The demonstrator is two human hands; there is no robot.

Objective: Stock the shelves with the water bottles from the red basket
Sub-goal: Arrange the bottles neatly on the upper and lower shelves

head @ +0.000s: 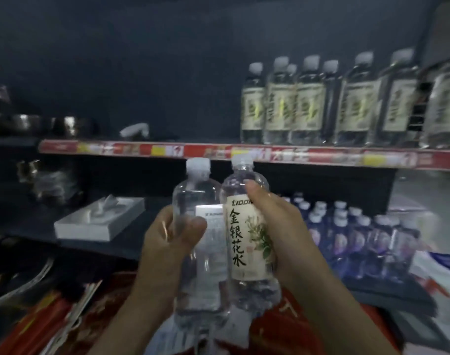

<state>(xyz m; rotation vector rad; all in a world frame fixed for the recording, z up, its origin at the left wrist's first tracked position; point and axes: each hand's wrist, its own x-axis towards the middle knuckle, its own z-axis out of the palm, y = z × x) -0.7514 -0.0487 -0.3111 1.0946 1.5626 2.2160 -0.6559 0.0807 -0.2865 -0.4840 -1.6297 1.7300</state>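
Water bottles, two in number, are held upright, side by side and touching, in front of the shelving and just below the level of the upper shelf [206, 138]. The left bottle [203, 275] is in the left hand [165, 247]. The right bottle [247, 242] is in the right hand [285, 226]. On each hand the fingers [197, 224] are curled round the bottle's body, with the thumb across the near face. The other fingers are behind the bottles and out of sight.

Step in hand, as judged: a pair is being carried to the shelf and is not yet placed. The next move calls for lifting both over the red price strip [103, 147] at the shelf's near edge. They should then be set upright on the bare stretch left of the stocked row [308, 103], which fills the right part of the upper shelf. Labels should face out, so the left bottle will likely want turning.

Appearance: clear plastic, white caps, colourless contents, apparently full. The right bottle shows a cream label with black characters and a green sprig. The left bottle shows a pale panel of small print. Both appear to match the stocked row.

Surroundings: dark-blue bottles [359, 237] stand lower down on the right, a white box [98, 221] lower left, and blurred metal ware [26, 121] far left. Red material [293, 313] lies beneath the hands. Whether it is the red basket cannot be told.
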